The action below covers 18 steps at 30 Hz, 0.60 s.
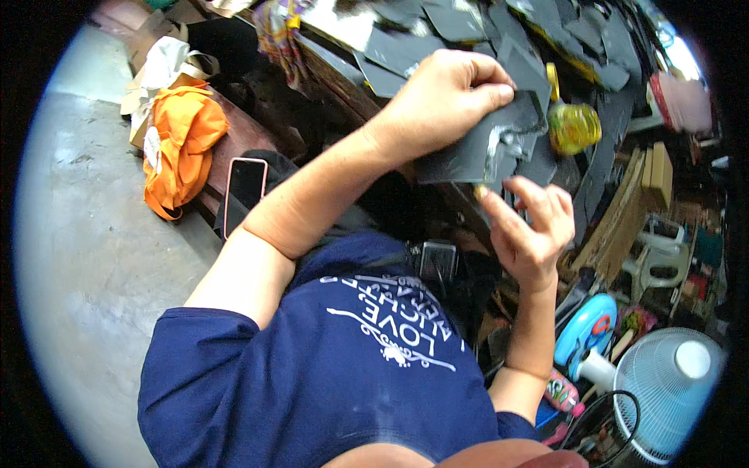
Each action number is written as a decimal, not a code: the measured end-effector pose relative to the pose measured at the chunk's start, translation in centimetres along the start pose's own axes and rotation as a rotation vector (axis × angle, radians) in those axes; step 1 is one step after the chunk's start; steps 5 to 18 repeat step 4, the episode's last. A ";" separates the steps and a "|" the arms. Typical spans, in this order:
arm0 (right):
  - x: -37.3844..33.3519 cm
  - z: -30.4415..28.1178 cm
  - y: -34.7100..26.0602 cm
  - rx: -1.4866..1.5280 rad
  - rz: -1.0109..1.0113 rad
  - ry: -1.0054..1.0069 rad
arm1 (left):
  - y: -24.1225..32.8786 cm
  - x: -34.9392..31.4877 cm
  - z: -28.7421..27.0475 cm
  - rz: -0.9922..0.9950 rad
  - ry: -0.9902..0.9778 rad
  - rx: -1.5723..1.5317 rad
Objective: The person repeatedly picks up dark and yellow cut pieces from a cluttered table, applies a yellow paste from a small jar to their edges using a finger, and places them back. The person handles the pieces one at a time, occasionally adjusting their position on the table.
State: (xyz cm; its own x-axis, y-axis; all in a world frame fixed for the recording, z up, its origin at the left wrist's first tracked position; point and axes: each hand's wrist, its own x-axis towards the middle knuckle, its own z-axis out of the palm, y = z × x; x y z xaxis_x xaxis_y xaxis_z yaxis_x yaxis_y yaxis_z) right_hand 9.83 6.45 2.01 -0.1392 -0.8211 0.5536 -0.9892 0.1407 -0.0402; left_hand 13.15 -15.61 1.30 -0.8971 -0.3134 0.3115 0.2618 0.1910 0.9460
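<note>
My left hand pinches a flat dark grey sheet piece at its upper edge, thumb on top. A shiny wet-looking smear runs across that piece. Just below its lower edge is my right hand, with fingers bent and apart. Something small and yellowish shows at one of its fingertips, too small to name. Beside the piece, to the right, a clear container of yellow liquid has a yellow stick-like part next to it.
More dark grey sheet pieces lie scattered over the worktable. A phone lies left of my left forearm, near an orange cloth bag. A blue-white fan stands at lower right. Further right are a white plastic stool and cardboard.
</note>
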 end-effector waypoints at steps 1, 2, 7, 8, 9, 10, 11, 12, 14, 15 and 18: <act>-0.1 0.4 0.2 -0.032 0.012 -0.004 | 0.1 0.0 -0.5 -0.007 0.014 0.002; -0.3 0.7 0.4 -0.027 0.079 0.010 | 0.1 -0.1 -1.3 0.097 0.042 0.045; -1.3 0.8 1.3 -0.025 0.209 0.016 | -0.3 0.2 -3.2 0.099 0.098 0.224; -1.3 0.8 1.3 -0.025 0.209 0.016 | -0.3 0.2 -3.2 0.099 0.098 0.224; -1.3 0.8 1.3 -0.025 0.209 0.016 | -0.3 0.2 -3.2 0.099 0.098 0.224; -1.3 0.8 1.3 -0.025 0.209 0.016 | -0.3 0.2 -3.2 0.099 0.098 0.224; -1.3 0.8 1.3 -0.025 0.209 0.016 | -0.3 0.2 -3.2 0.099 0.098 0.224; -1.3 0.8 1.3 -0.025 0.209 0.016 | -0.3 0.2 -3.2 0.099 0.098 0.224; -1.3 0.8 1.3 -0.025 0.209 0.016 | -0.3 0.2 -3.2 0.099 0.098 0.224; -1.3 0.8 1.3 -0.025 0.209 0.016 | -0.3 0.2 -3.2 0.099 0.098 0.224; -1.3 0.8 1.3 -0.025 0.209 0.016 | -0.3 0.2 -3.2 0.099 0.098 0.224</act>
